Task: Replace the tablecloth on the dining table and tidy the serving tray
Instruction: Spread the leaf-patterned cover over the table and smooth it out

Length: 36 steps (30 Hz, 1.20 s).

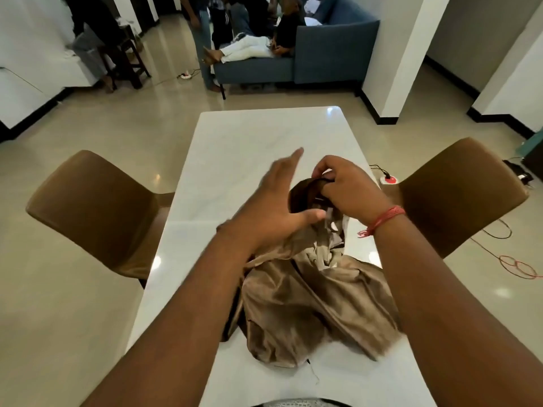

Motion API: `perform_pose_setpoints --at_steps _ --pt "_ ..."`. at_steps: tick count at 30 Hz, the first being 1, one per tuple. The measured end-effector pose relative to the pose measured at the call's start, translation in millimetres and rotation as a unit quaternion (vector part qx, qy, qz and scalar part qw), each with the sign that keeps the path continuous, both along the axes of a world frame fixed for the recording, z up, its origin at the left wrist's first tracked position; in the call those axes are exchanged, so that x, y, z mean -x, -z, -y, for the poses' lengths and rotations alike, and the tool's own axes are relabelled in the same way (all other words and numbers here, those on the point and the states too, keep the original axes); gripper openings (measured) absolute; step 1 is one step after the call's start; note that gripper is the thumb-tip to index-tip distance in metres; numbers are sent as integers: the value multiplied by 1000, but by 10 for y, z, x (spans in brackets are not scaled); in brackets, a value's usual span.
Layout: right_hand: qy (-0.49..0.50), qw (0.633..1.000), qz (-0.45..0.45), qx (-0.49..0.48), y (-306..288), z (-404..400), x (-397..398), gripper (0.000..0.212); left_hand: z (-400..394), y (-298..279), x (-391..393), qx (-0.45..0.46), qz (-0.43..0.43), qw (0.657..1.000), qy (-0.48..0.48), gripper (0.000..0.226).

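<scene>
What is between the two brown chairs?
In the head view, the white marble-look table runs between the two brown chairs, with a crumpled shiny beige-brown tablecloth on it and both hands above the cloth.

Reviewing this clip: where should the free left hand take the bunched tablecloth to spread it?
Probably the raised fold beside the right hand, coming in from the left. The brown tablecloth lies crumpled on the white table, and only that lifted edge is clear of the heap; the left hand hovers open beside it.
</scene>
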State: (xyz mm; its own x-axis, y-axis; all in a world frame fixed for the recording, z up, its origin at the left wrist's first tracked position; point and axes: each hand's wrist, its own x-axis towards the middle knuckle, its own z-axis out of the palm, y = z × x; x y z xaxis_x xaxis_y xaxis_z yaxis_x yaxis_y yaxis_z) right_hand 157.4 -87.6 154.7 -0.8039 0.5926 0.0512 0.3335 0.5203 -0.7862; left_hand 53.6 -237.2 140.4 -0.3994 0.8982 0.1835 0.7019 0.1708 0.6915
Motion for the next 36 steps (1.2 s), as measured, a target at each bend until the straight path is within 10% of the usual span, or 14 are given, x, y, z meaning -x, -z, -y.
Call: perform_pose_setpoints --at_steps 6,11,19,26,31,34,36 --pt "-108 926 -172 319 267 189 -2 31 -62 -154 79 -78 73 983 -147 11" --pt "-132 983 110 57 888 253 -131 14 41 -254 229 -206 151 925 -280 17" --pt "173 960 155 -156 1361 -401 -241 9 386 -122 594 -318 214 821 -424 18" --pt "295 942 -133 93 957 -368 -129 21 569 65 609 -166 172 889 -391 21" --pt "85 965 -234 -79 -11 125 261 17 276 -106 224 15 91 985 -143 74" --pt "28 946 -244 -211 -285 258 395 15 91 -180 28 24 44 994 -101 36" --pt "32 959 -247 -137 -262 229 403 19 63 -211 37 -20 33 992 -124 13"
